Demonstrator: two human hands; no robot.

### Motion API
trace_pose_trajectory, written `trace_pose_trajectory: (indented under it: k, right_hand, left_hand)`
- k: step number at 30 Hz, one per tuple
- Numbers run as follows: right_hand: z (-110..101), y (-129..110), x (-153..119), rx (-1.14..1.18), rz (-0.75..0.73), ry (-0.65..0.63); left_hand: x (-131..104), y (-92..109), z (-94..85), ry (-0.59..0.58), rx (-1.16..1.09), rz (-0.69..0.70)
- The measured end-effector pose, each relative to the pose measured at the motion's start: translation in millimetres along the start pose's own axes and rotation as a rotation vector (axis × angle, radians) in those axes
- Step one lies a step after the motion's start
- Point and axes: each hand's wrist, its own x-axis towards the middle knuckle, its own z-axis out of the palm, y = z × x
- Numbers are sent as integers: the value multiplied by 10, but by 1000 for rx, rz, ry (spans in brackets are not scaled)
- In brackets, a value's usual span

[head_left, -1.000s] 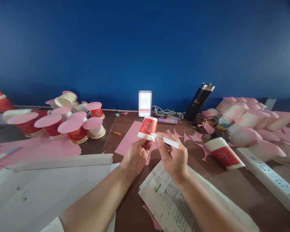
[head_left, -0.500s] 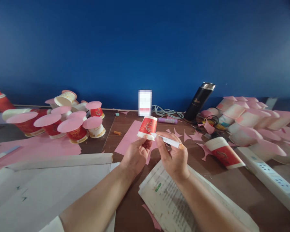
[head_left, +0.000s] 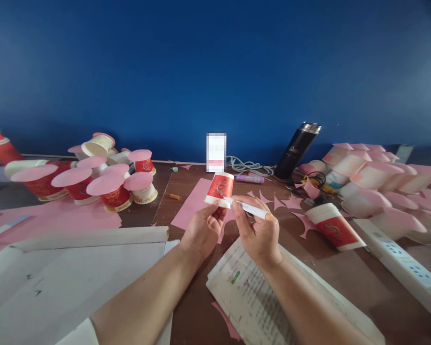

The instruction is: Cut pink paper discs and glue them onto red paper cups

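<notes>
A red and white paper cup (head_left: 221, 187) with a gold design is held up in front of me, gripped near its lower white end by my left hand (head_left: 203, 230). Between the thumb and fingers of my right hand (head_left: 258, 235) is a white marker pen (head_left: 253, 210) with an orange end. The pen's tip meets the cup, or comes very close, near its lower right edge. Beneath the hands lie a pink paper sheet (head_left: 192, 203) and a printed booklet (head_left: 237, 292).
Cups topped with pink discs (head_left: 107, 184) crowd the left; more pink-topped cups (head_left: 380, 177) fill the right. A black flask (head_left: 296, 151), a stack of red cups (head_left: 335, 227), a power strip (head_left: 402, 258), a purple marker (head_left: 249, 179) and pink scraps (head_left: 290, 202) lie around.
Almost nothing differs. Both hands keep the cup and pen in nearly the same place, and the whole view has shifted very slightly.
</notes>
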Motion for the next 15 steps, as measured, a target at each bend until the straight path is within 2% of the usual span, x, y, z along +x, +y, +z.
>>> trace_pose_trajectory:
  k: [15]
  right_hand:
    - [3,2,-10,12,5,-22]
  left_hand:
    - [4,4,1,8,-1,-8]
